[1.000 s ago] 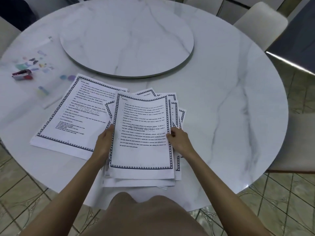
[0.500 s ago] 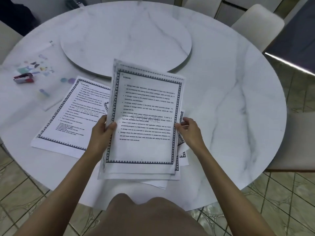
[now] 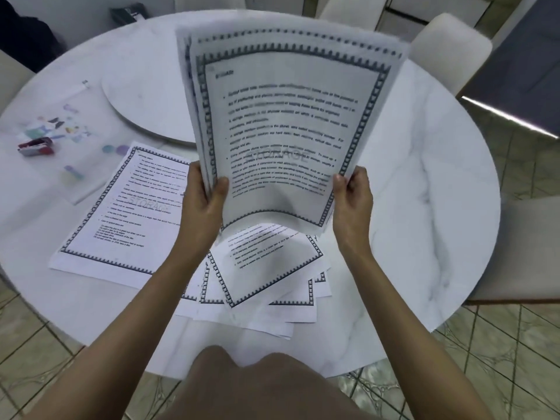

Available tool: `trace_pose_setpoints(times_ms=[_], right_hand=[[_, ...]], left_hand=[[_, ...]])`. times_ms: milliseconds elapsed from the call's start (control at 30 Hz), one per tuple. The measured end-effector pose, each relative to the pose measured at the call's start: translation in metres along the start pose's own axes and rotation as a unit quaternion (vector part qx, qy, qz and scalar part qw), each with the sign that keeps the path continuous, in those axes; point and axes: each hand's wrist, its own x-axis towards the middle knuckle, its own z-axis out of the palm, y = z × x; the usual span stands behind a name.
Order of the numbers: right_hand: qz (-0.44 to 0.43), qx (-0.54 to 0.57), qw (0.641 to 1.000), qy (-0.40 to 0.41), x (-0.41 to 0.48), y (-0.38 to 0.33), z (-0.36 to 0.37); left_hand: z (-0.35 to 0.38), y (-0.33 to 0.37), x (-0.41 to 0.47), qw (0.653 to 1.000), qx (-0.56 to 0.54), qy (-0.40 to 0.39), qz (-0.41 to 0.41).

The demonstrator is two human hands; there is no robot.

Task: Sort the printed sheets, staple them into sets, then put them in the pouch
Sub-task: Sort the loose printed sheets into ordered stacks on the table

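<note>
Since the earlier frame, we have raised the held sheets from a low tilt over the bench to a near-upright position in front of the camera. Our left hand grips the lower left edge of the held sheets, thumb on the printed face, the other fingers hidden behind the paper. Our right hand grips the lower right edge, thumb tip on the front, remaining fingers curled behind. Both hands are clenched on the paper. Several sheet edges fan out above the left-hand fingers; the count cannot be told. The print is blurred.

Below the fingers, a loose pile of bordered sheets lies fanned on the bench near its front edge. Left of the left-hand fingers, a single sheet lies flat, touching or overlapping the loose pile at its right corner. Further left of the fingers, a clear pouch with coloured marks lies flat, and a red stapler rests on its left part. Beyond the fingers, partly hidden by the held sheets, sits a round turntable.
</note>
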Motion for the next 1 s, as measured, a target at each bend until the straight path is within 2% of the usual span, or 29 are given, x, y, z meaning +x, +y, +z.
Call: trace_pose_setpoints(times_ms=[267,500,700,867,1000], right_hand=[[0.097,-0.011,0.994,-0.046,-0.035,0.036,0.005],[0.07,0.012,0.997,-0.019,-0.028,0.027,0.005],[0.111,0.014,0.993,-0.027,-0.04,0.045,0.008],[0.091,0.013,0.995,-0.022,-0.038,0.044,0.008],[0.112,0.013,0.993,-0.017,-0.041,0.053,0.003]], left_hand=[[0.009,-0.041,-0.028,0.995,0.022,0.024,-0.092],[0.008,-0.032,-0.022,0.994,0.029,0.04,-0.095],[0.004,-0.048,-0.033,0.988,0.055,0.02,-0.142],[0.011,-0.04,-0.035,0.987,0.065,0.035,-0.146],[0.01,-0.047,-0.038,0.981,0.103,0.024,-0.163]])
